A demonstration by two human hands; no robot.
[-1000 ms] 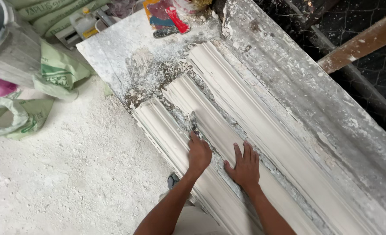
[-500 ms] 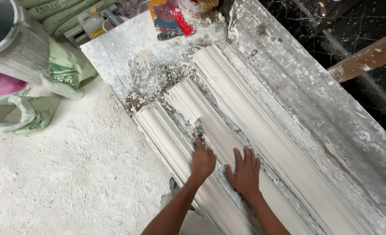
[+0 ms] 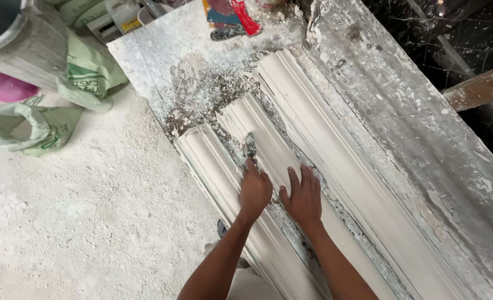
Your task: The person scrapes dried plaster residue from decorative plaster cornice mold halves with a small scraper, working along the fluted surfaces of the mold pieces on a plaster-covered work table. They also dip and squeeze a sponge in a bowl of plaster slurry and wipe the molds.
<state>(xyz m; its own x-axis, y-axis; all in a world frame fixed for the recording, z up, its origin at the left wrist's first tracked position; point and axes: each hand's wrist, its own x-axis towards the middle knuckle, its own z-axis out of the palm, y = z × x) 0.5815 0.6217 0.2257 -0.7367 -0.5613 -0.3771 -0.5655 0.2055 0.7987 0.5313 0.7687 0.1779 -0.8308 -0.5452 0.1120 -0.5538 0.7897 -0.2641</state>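
At the upper left of the frame a grey, plaster-caked bucket (image 3: 21,41) leans over a pink tub (image 3: 2,86), with crumpled green-and-white woven sacks (image 3: 63,94) lying beside them on the white, powder-covered floor (image 3: 79,211). Right of the sacks starts a long, plaster-spattered grey worktable (image 3: 146,61), running from the upper middle to the lower right. Three long white plaster cornice mouldings lie side by side on it: the left moulding (image 3: 204,164), the middle moulding (image 3: 260,136) and the right moulding (image 3: 335,161).

Low in the middle of the frame, the left hand (image 3: 255,189) is curled around a small dark scraping tool (image 3: 249,146), whose tip sits in the crumb-filled gap between the left and middle mouldings. Just beside it, the right hand (image 3: 303,195) lies open and flat, fingers spread, palm pressed on the middle moulding.

At the top centre, red and blue-handled tools (image 3: 232,16) lie on the table's far end. In the upper right, a brown wooden beam (image 3: 479,89) crosses dark wire mesh (image 3: 424,33).
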